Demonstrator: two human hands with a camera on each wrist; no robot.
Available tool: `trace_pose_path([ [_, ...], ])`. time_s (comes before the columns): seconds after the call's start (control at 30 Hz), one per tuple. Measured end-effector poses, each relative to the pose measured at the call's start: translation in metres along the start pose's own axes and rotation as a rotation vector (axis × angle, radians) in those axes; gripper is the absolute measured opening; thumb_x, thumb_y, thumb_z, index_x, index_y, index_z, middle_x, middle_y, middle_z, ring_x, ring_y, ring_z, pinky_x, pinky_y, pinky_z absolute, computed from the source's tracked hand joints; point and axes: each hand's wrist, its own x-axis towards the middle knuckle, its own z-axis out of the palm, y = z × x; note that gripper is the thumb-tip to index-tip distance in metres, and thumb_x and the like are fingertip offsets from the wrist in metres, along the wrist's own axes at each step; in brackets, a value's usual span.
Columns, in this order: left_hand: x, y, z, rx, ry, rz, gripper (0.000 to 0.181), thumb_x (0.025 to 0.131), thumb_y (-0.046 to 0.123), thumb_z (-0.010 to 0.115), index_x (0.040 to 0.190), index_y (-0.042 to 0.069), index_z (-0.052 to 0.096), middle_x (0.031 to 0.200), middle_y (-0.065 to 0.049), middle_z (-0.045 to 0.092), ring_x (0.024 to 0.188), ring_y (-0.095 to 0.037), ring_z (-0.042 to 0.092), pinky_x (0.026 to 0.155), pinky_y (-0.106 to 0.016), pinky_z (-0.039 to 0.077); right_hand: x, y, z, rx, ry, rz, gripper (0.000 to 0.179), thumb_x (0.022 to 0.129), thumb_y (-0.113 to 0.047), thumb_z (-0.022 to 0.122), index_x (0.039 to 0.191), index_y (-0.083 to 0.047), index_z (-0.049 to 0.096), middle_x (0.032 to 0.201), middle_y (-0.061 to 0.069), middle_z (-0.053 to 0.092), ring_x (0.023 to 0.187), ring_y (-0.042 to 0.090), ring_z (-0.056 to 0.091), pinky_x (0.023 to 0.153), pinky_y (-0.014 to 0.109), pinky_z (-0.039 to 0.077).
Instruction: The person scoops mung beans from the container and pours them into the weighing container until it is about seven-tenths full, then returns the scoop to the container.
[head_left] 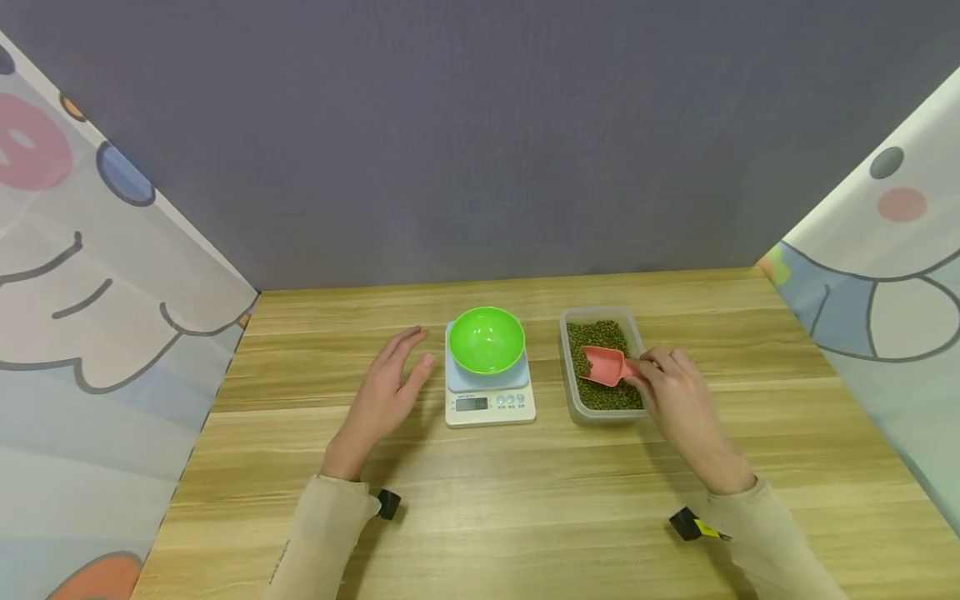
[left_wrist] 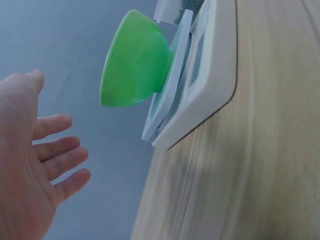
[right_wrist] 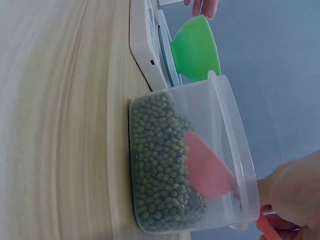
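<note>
My right hand grips the handle of a pink scoop, whose blade lies in green mung beans inside a clear plastic tub. Through the tub wall in the right wrist view, the scoop blade shows pushed into the beans. A bright green bowl stands upright on the light blue platform of a white kitchen scale; no beans show in it. My left hand holds nothing and hovers left of the scale, its fingers loosely extended, apart from the bowl.
Everything stands on a wood-grain table. A grey panel rises behind the table's far edge. Cartoon-printed sheets hang at the left and right sides. The tub stands a little to the right of the scale.
</note>
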Motion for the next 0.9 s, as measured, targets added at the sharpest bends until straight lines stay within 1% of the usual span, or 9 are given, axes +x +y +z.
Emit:
trace_pose_path([
  [0.27,0.0003,0.0029,-0.0006,-0.013,-0.003,0.001,0.052,0.11,0.036,0.048,0.15,0.002,0.049,0.157,-0.018,0.046,0.146,-0.037,0.042,0.12,-0.057,0.035,-0.0044,0.0019,-0.001,0.077,0.01,0.06,0.024,0.078,0.006,0.084,0.1,0.01,0.075,0.09,0.016,0.067,0.079,0.028,0.051,0.068,0.034,0.039],
  [0.53,0.0001,0.0034,-0.0007,-0.004,0.0,-0.02,0.051,0.11,0.036,0.048,0.15,0.003,0.05,0.157,-0.017,0.046,0.146,-0.037,0.042,0.12,-0.057,0.035,-0.007,0.0021,-0.0044,0.089,0.035,0.11,0.024,0.078,0.006,0.084,0.1,0.009,0.076,0.09,0.017,0.069,0.08,0.029,0.052,0.069,0.03,0.037],
  [0.63,0.0008,0.0033,-0.0005,0.0,0.008,-0.02,0.05,0.11,0.034,0.049,0.149,0.003,0.05,0.156,-0.017,0.046,0.145,-0.038,0.043,0.12,-0.057,0.035,-0.0073,0.0016,-0.0064,0.089,0.042,0.123,0.025,0.077,0.007,0.084,0.1,0.009,0.075,0.091,0.018,0.069,0.078,0.028,0.05,0.068,0.028,0.034],
  [0.9,0.0008,0.0029,0.002,0.009,0.018,-0.019,0.05,0.109,0.032,0.05,0.149,0.001,0.05,0.156,-0.017,0.047,0.144,-0.038,0.044,0.119,-0.057,0.036,-0.0077,0.0014,-0.0087,0.085,0.032,0.137,0.024,0.079,0.006,0.083,0.102,0.008,0.076,0.091,0.017,0.068,0.077,0.026,0.047,0.067,0.026,0.03],
])
